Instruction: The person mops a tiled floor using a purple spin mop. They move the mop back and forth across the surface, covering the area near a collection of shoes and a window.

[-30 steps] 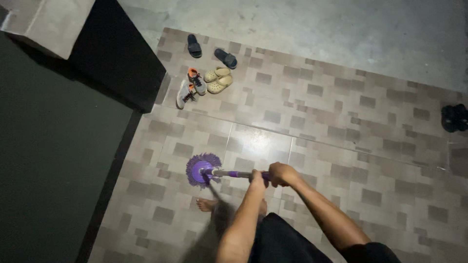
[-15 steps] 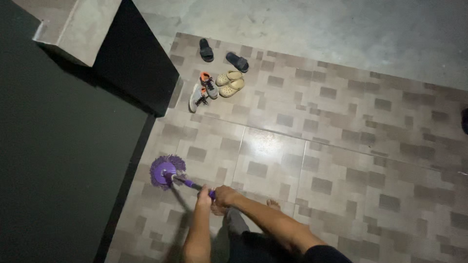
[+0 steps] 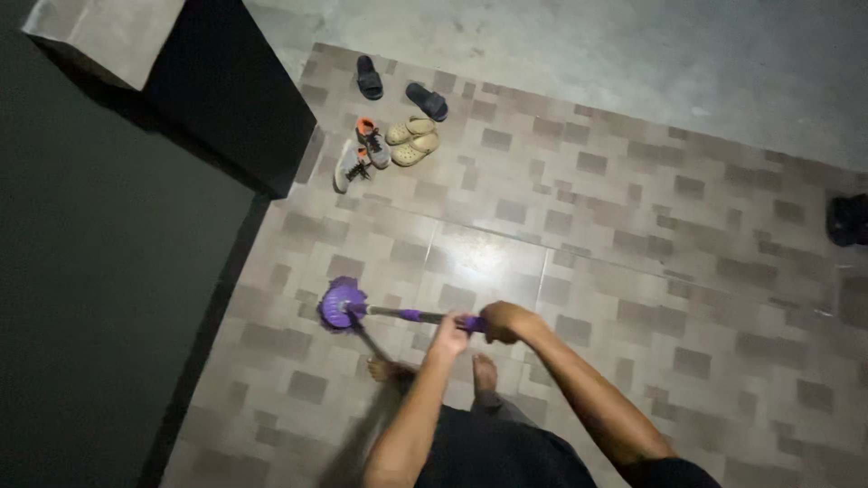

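Observation:
A purple round mop head (image 3: 341, 306) rests on the brown tiled floor (image 3: 597, 226), joined to a thin purple and silver handle (image 3: 411, 315) that runs right toward me. My left hand (image 3: 448, 336) grips the handle lower down. My right hand (image 3: 503, 321) is closed around it just to the right, at the purple grip. My bare feet (image 3: 434, 370) stand on the tiles just below the hands.
A dark wall and a grey ledge (image 3: 108, 36) run along the left. Shoes lie at the top: dark slides (image 3: 398, 86), beige clogs (image 3: 411, 142), grey and orange sneakers (image 3: 360, 154). More dark footwear (image 3: 848, 220) sits at the right edge. Bare concrete (image 3: 633, 54) lies beyond the tiles.
The mop head swung left toward the wall, then came back right and nearer my feet. Both hands stayed on the handle. The camera view shifted slightly.

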